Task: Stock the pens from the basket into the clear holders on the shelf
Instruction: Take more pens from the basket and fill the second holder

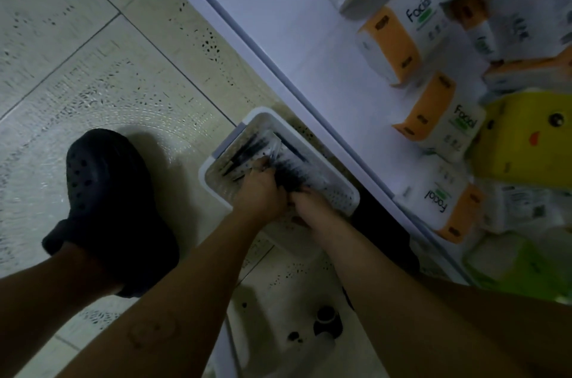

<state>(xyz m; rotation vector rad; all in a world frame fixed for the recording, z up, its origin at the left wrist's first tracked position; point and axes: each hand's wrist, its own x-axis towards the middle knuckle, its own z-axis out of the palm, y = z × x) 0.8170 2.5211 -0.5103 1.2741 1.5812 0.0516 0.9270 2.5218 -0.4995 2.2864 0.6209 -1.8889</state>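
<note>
In the white basket (206, 173) on the floor beside the shelf (278, 24), the left hand (259, 193) and right hand (311, 205) each curled round a bunch of black pens (280, 165), apparently gathering one liftable handful.

Left grip (258, 191) beside right grip (309, 204), fingers (263, 165) curled

The floor (77, 37) is pale speckled tile with thin dark joints, filling the left side. A white shelf (278, 21) runs slantwise from the far middle down to the near right, its front edge grey-blue. It carries white and orange tissue packs (399, 40), with a yellow pack (520, 136) further right. The light is dim, with soft shadows on the tiles.
</note>
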